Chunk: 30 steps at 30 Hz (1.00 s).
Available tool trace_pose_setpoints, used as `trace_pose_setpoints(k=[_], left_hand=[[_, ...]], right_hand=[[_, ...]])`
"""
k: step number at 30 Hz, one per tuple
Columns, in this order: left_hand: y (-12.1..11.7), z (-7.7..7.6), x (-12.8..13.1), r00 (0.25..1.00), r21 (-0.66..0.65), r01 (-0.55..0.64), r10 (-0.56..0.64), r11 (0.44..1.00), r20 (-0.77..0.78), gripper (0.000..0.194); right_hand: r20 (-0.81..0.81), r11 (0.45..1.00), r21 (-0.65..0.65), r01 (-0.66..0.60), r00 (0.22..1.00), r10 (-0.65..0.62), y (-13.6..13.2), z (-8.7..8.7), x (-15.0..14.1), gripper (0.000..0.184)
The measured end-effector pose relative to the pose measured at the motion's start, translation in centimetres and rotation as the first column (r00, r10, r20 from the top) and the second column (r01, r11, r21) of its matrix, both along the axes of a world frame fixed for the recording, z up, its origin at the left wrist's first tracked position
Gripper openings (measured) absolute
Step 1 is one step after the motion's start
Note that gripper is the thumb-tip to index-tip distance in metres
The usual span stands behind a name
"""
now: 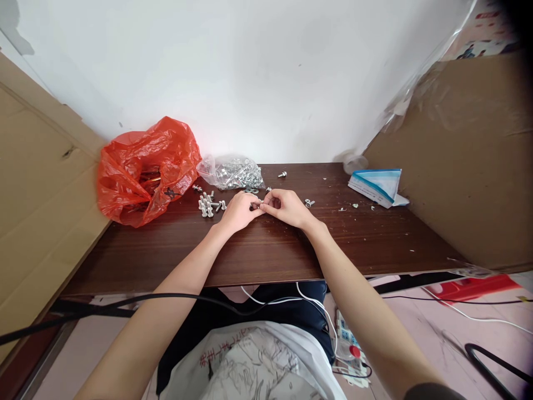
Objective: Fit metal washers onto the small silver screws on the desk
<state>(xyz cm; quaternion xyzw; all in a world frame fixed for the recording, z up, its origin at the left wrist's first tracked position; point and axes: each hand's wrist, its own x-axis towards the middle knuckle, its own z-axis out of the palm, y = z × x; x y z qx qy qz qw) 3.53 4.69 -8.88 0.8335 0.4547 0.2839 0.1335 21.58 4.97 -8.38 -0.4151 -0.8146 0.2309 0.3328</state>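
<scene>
My left hand (240, 211) and my right hand (287, 208) meet over the middle of the dark wooden table, fingertips pinched together. A small metal fastener (259, 205) shows between them; the fingers cover most of it, so its exact kind cannot be made out. Left of my left hand, several bolts (207, 205) stand in a cluster, heads down, with a few lying loose. Behind my hands lie some washers (251, 190) and a clear plastic bag (233, 171) full of small metal hardware. A bolt with a washer (309, 203) lies right of my right hand.
A red plastic bag (147, 169) sits at the back left. Another bolt (282, 174) lies near the wall. A blue-and-white packet (377, 186) and small scraps are on the right. Cardboard (466, 161) borders the table (266, 261) at both sides. Cables run below the front edge.
</scene>
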Motion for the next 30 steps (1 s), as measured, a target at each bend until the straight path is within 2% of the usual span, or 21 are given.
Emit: trace_pose_setpoints(k=[8,20,30], left_hand=[[-0.03,-0.02,0.00,1.000,0.000,-0.013,0.013,1.000,0.006,0.023],[-0.14,0.17,0.09,1.000,-0.024,-0.016,0.016,1.000,0.006,0.014],[-0.25,0.25,0.12,1.000,-0.032,-0.010,0.011,0.999,0.016,0.013]], right_hand=[[0.041,0.998,0.046,0.035,0.999,-0.037,-0.04,-0.07,-0.13,0.026],[0.023,0.996,0.077,0.034,0.999,-0.036,-0.05,-0.13,-0.19,0.016],[0.041,0.995,0.080,0.051,0.998,-0.054,0.09,-0.27,-0.27,0.021]])
